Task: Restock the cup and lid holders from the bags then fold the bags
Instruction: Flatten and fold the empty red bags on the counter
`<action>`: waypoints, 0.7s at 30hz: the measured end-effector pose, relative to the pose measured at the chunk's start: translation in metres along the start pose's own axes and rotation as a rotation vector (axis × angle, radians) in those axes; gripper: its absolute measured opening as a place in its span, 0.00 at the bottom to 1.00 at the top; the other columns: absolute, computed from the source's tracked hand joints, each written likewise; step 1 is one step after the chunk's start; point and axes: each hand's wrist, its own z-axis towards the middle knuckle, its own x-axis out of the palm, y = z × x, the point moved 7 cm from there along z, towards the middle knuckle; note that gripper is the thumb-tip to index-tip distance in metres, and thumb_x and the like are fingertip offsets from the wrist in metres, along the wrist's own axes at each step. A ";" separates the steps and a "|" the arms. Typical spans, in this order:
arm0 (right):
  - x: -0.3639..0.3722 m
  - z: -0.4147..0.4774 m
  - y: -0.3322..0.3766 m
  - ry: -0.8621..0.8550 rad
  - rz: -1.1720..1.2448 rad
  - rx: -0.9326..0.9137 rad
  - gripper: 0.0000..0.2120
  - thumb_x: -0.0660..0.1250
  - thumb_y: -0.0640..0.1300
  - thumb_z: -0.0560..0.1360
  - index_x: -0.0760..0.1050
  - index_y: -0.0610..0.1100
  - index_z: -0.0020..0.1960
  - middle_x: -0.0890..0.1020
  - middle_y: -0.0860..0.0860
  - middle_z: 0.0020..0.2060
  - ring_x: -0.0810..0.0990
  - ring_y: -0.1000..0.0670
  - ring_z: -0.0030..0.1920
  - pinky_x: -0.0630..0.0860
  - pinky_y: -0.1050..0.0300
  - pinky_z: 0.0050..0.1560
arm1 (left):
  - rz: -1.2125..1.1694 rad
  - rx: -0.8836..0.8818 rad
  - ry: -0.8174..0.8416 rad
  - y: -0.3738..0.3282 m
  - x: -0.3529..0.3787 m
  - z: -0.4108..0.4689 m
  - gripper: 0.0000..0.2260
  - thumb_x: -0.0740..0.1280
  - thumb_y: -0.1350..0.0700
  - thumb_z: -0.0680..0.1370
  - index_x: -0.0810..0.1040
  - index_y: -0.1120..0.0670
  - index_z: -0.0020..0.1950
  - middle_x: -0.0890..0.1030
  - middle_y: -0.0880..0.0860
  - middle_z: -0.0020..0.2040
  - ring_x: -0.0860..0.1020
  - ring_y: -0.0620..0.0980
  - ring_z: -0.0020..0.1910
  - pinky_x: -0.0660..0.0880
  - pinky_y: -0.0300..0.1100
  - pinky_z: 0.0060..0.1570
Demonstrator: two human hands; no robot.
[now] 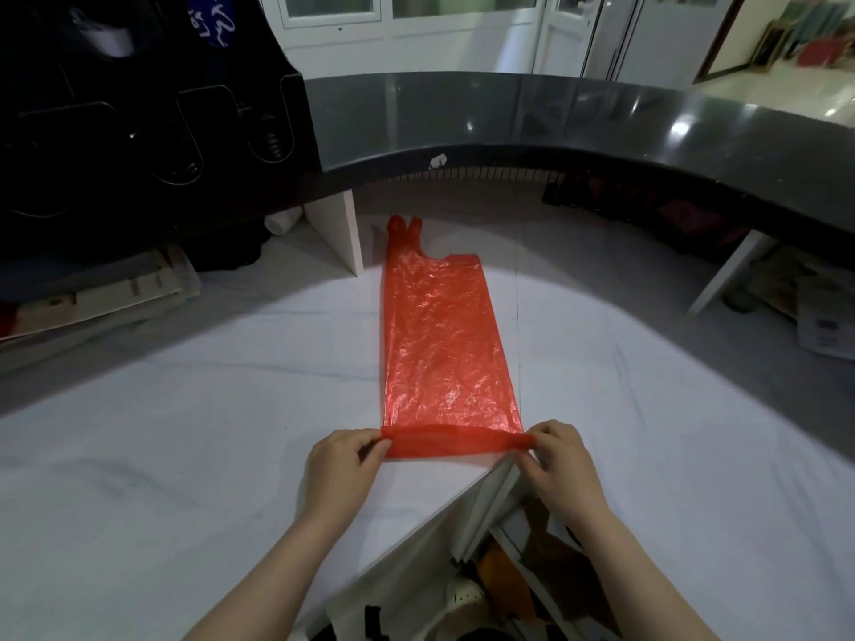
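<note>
Pale, grey-veined white worktop (162,432) in the foreground, dimly lit. Beyond it, a raised curved bar ledge (509,113) in glossy black, flecked with reflected light. White upright panels (344,233) beneath the ledge. Stacked papers (115,289) tucked under at left, newspapers (826,326) at right. Behind, bright white-framed glass doors (416,16) and shiny pale floor (763,92).

A white worktop (185,432) lies below a curved dark counter (601,127), with flat cardboard (115,293) stacked at left.

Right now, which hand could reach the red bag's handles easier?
Probably the left hand: the handles lie at the red bag's far left corner, straight ahead of it. The right hand would have to cross the bag.
</note>
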 end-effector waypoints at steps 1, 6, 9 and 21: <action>0.001 0.001 -0.002 -0.018 -0.004 0.022 0.04 0.70 0.46 0.74 0.81 0.46 0.45 0.72 0.61 0.40 0.71 0.55 0.48 0.64 0.71 0.44 | 0.013 -0.003 0.007 0.000 0.001 0.001 0.04 0.70 0.52 0.75 0.84 0.49 0.46 0.80 0.41 0.38 0.77 0.41 0.39 0.74 0.39 0.42; 0.002 0.002 -0.001 -0.044 0.011 0.061 0.04 0.70 0.46 0.74 0.79 0.47 0.41 0.71 0.62 0.39 0.68 0.57 0.47 0.63 0.71 0.43 | 0.098 -0.006 0.011 0.001 0.001 0.000 0.08 0.63 0.51 0.78 0.74 0.45 0.38 0.75 0.41 0.34 0.74 0.43 0.36 0.69 0.43 0.38; 0.004 0.004 -0.002 -0.033 -0.032 0.065 0.08 0.68 0.48 0.75 0.79 0.46 0.40 0.71 0.60 0.39 0.68 0.55 0.47 0.63 0.69 0.43 | 0.063 -0.036 0.004 0.005 0.001 -0.001 0.08 0.62 0.50 0.78 0.72 0.45 0.39 0.75 0.41 0.34 0.73 0.41 0.36 0.67 0.41 0.35; 0.006 0.004 0.004 -0.071 -0.192 0.107 0.16 0.61 0.51 0.79 0.82 0.43 0.43 0.71 0.54 0.42 0.68 0.53 0.49 0.64 0.61 0.47 | 0.074 -0.098 -0.052 0.005 -0.002 -0.002 0.11 0.63 0.47 0.78 0.71 0.48 0.36 0.73 0.43 0.29 0.73 0.44 0.32 0.65 0.42 0.33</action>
